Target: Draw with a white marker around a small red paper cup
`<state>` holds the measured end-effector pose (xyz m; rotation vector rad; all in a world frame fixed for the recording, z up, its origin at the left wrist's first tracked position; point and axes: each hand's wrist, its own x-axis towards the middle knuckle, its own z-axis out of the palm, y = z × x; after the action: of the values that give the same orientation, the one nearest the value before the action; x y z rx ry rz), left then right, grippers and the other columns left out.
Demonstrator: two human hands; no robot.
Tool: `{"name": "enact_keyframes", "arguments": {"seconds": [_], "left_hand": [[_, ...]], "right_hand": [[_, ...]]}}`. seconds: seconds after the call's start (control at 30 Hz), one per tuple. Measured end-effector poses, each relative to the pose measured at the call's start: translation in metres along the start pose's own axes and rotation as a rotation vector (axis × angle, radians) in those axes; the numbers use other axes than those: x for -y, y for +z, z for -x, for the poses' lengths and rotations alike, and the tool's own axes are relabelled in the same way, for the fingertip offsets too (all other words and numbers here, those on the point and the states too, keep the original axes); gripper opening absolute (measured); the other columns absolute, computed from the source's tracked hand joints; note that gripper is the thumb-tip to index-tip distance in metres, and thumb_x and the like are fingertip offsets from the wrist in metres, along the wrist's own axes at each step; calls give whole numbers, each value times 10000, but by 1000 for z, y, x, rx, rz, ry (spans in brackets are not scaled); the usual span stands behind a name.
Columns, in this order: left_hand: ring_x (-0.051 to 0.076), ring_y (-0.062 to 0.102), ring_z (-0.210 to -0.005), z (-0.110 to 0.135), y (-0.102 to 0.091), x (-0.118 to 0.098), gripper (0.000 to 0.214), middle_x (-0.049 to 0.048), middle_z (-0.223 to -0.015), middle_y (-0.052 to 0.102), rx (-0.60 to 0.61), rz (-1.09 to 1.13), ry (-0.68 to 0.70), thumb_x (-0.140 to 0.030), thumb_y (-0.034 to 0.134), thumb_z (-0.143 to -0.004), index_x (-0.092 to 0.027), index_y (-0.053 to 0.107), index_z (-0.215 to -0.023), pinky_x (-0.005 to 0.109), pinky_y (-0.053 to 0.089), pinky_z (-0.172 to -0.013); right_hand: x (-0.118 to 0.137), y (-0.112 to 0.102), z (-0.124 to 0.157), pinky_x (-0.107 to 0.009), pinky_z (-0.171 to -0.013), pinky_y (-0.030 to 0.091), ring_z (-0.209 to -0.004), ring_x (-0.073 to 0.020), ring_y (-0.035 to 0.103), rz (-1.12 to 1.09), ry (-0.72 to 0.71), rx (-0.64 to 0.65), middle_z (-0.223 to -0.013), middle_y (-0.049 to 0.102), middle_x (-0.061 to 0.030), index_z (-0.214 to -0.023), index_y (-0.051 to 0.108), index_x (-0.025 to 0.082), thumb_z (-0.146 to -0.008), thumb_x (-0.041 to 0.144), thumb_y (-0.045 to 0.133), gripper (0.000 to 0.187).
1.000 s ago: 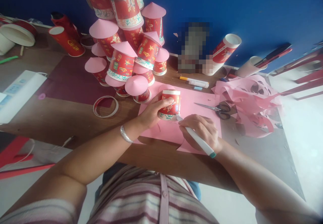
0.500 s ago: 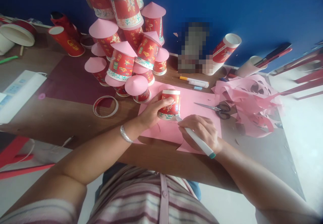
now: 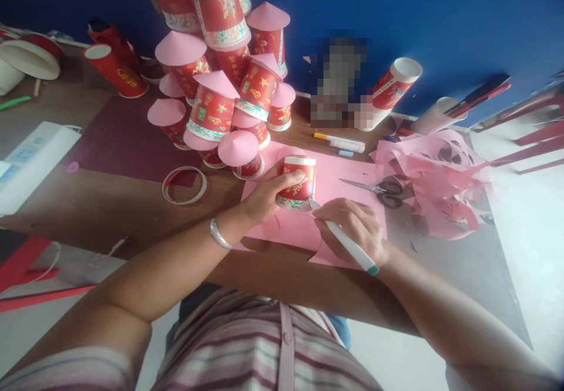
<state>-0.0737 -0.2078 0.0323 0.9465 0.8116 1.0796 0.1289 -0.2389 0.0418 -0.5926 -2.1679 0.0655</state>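
My left hand (image 3: 271, 188) is wrapped round a red paper cup (image 3: 303, 182), thumb across its front. Green plant-like marks run along the cup's white band at the bottom. A white marker with a green end (image 3: 350, 245) is gripped in my right hand (image 3: 352, 226); its tip meets or nearly meets that white band at the lower right. Beneath both hands lies a sheet of pink paper (image 3: 335, 174) with curved cuts in it. Scissors (image 3: 374, 188) with dark handles rest on the sheet's right side.
Red cups with pink cone tops (image 3: 211, 109) stand stacked at the back left. Pink paper scraps (image 3: 445, 168) are heaped at the right. More markers (image 3: 339, 142) lie behind the sheet. A white ring (image 3: 184, 185) and a power strip (image 3: 35, 162) are at the left.
My right hand and the marker have shifted slightly right, with the tip a little higher on the band. The cup has barely moved in my left hand.
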Motion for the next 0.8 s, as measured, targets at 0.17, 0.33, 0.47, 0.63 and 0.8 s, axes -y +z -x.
{"name": "enact_keyframes", "arguments": {"seconds": [0.17,0.33,0.47,0.63,0.8], "left_hand": [[217,710,-897,1,0,0,272,67,-920,739,-9,-11,6,-408,742,-903,-179,695,-1043,332,571,-827],[217,704,-892,0,0,2,278,59,-919,736,-16,4,2,-402,745,-895,-181,699,-1057,332,571,-816],[197,689,-854,-1,2,2,283,48,-906,726,-7,15,2,-424,758,-886,-193,688,-1034,317,577,-788],[189,670,-828,-1,1,1,257,42,-884,706,-22,8,25,-418,763,-885,-199,686,-994,318,578,-775],[221,688,-909,-1,-1,2,245,49,-902,712,-15,-5,34,-420,763,-898,-207,694,-996,359,575,-851]], "right_hand": [[0,0,0,-242,-626,599,-693,-123,702,14,2,2,-839,703,8,-1146,599,205,-1012,88,647,184],[0,1,1,-247,-624,602,-693,-126,708,11,14,3,-844,713,13,-1164,602,221,-1002,91,648,212],[0,2,1,-251,-629,611,-695,-139,722,1,0,-9,-832,720,7,-1173,609,202,-968,67,671,253],[0,2,1,-257,-632,625,-693,-142,725,-7,8,-2,-831,725,14,-1186,607,214,-973,81,669,259],[1,2,2,-256,-628,625,-688,-139,727,-1,13,1,-831,724,23,-1185,600,227,-971,82,669,268]]}}
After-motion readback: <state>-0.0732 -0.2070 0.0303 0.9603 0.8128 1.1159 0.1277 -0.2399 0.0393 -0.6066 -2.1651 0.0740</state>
